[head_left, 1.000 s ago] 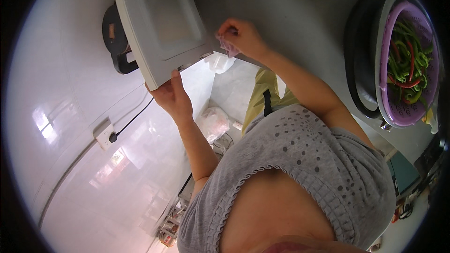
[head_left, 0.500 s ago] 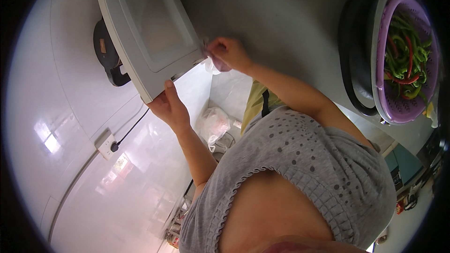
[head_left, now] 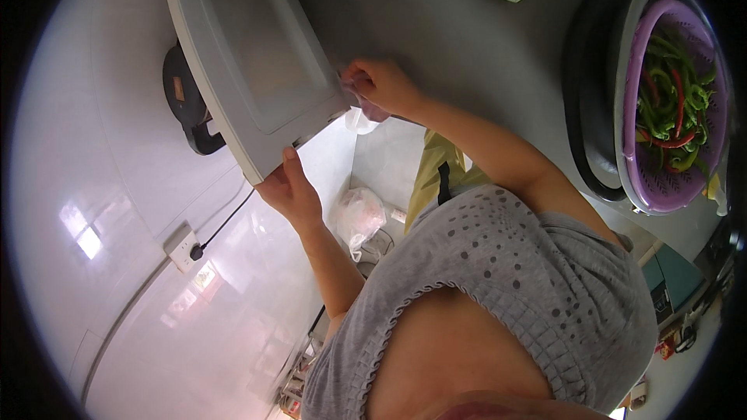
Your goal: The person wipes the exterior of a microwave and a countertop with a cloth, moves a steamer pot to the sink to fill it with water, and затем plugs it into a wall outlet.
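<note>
Left hand [head_left: 292, 196] pinches near corner of white panel [head_left: 261, 62], thumb on top, fingers mostly hidden. Right hand [head_left: 389, 89] pinches purplish cloth [head_left: 373, 111] by its right edge, contact unclear. Panel's ahead-left, long axis running away.

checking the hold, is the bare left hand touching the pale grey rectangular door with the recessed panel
Touching: the head view shows the left hand at the lower corner of the door, its thumb lapping over the edge.
</note>
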The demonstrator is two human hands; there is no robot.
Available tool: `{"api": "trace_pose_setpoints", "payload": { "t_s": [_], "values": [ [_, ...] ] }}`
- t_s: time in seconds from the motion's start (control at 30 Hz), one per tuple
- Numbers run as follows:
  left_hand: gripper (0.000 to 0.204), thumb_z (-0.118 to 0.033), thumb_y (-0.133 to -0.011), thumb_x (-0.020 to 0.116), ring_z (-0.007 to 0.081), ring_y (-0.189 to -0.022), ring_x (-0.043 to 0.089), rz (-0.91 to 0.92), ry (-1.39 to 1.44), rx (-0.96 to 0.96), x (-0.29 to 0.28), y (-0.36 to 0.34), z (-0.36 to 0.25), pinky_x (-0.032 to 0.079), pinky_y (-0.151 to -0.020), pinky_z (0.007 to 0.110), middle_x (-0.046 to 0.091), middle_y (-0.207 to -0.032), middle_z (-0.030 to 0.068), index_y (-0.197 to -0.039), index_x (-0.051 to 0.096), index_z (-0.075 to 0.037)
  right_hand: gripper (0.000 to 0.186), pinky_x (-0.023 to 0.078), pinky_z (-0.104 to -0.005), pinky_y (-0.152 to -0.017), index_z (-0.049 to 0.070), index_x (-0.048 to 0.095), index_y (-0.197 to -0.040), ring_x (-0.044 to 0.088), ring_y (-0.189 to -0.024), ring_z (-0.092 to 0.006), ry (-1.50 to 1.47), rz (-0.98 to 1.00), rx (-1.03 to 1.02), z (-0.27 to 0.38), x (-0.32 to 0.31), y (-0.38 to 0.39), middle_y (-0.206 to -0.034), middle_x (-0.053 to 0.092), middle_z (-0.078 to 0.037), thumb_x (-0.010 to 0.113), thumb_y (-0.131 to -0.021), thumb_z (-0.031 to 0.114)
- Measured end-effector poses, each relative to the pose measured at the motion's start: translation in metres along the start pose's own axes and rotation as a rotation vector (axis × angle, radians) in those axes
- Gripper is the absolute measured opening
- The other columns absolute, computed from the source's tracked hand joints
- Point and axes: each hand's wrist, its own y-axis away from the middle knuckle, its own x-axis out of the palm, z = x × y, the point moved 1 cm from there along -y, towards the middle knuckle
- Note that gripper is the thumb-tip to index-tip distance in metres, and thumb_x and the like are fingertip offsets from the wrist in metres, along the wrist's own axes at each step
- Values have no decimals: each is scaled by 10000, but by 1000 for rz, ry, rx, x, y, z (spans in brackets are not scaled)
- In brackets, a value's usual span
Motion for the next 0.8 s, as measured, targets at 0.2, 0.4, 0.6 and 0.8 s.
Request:
{"api": "trace_pose_setpoints", "payload": {
  "t_s": [0.2,0.4,0.6,0.8],
  "values": [
    [449,-1,-905,553,172,-1091,531,-34,37,-26,0,-1,-3,450,-914,291,501,-1248,149,-1307,361,56,169,507,-335,-645,43,623,-953,642,-709,-237,146,337,-22,-3,8,0,-798,653,-115,532,-815,6],
    [419,-5,-915,552,178,-1099,527,-20,64,-34,0,2,-5,447,-928,307,505,-1225,145,-1288,369,50,268,521,-355,-697,77,623,-1052,649,-790,-253,119,31,-18,26,-20,-26,-896,660,-143,505,-822,6],
    [433,-7,-915,551,183,-1099,533,-20,73,-28,0,4,0,446,-936,312,508,-1236,156,-1293,350,52,391,344,-451,-1033,84,573,-1218,404,-1275,-333,822,-448,-386,5,-38,-96,-1377,451,-142,598,-852,218],
    [450,-11,-903,563,174,-1058,550,3,69,-41,1,2,-2,470,-887,298,517,-1210,147,-1298,356,47,527,180,-506,-1135,71,558,-1264,311,-1356,-344,1393,-15,-435,-2,-11,-70,-1416,431,-120,592,-805,327]
  ]
}}
